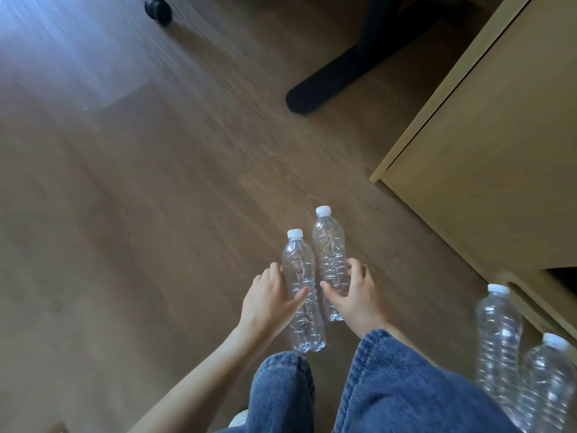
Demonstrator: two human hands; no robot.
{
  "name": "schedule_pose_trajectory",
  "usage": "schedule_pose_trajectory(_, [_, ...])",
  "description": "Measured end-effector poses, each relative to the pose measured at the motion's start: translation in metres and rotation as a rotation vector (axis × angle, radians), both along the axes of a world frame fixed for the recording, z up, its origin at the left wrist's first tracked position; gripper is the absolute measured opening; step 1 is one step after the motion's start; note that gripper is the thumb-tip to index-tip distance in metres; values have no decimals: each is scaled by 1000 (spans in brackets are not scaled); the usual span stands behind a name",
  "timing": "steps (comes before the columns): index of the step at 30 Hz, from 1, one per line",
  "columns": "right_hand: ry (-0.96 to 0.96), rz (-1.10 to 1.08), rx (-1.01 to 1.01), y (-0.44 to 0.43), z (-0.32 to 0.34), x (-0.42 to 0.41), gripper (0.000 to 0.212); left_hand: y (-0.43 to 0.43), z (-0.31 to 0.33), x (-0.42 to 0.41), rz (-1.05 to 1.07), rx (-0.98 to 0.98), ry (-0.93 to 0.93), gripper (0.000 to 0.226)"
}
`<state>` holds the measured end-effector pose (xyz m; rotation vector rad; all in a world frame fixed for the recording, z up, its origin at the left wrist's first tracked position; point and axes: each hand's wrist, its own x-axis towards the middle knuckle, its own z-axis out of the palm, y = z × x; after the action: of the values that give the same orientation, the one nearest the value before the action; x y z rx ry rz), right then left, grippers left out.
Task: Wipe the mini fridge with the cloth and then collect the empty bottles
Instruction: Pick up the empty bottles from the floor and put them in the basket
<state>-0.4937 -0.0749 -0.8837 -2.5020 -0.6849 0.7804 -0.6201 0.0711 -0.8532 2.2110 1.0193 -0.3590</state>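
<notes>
Two empty bottles point(299, 267); left hand point(274, 298) grips one, right hand point(352, 295) the other; wood floor point(156, 214), tan cabinet point(499, 151).

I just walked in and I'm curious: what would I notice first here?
In the middle, the left hand grips a clear bottle and the right hand grips a second bottle. Two spare bottles stand at lower right beside a wooden cabinet.

A brown wood-grain plank floor point(125, 214) fills most of the view, with pale light on it at upper left. A black chair-base leg point(327, 79) stretches over it at the top, and a black caster wheel point(158, 9) sits well apart. A tan wooden cabinet panel point(499, 151) stands right.
</notes>
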Motion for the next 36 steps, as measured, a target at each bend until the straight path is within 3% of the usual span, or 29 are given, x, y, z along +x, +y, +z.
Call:
schedule_pose_trajectory(4, [9,-93,-107,2,-8,-4,80,-14,-14,11,153,-161,99,55])
schedule_pose_trajectory(8, [27,-153,-83,-2,1,-5,77,-22,-16,12,278,-248,71,53])
schedule_pose_trajectory(14, [1,-229,1,-13,75,-4,56,-10,47,-1,442,-295,18,49])
schedule_pose_trajectory(20, [-11,-237,8,-15,215,-13,54,3,179,-13,511,-293,-24,52])
schedule_pose_trajectory(36, [-58,-299,115,-53,707,-65,59,-36,684,-57,594,-376,-203,51])
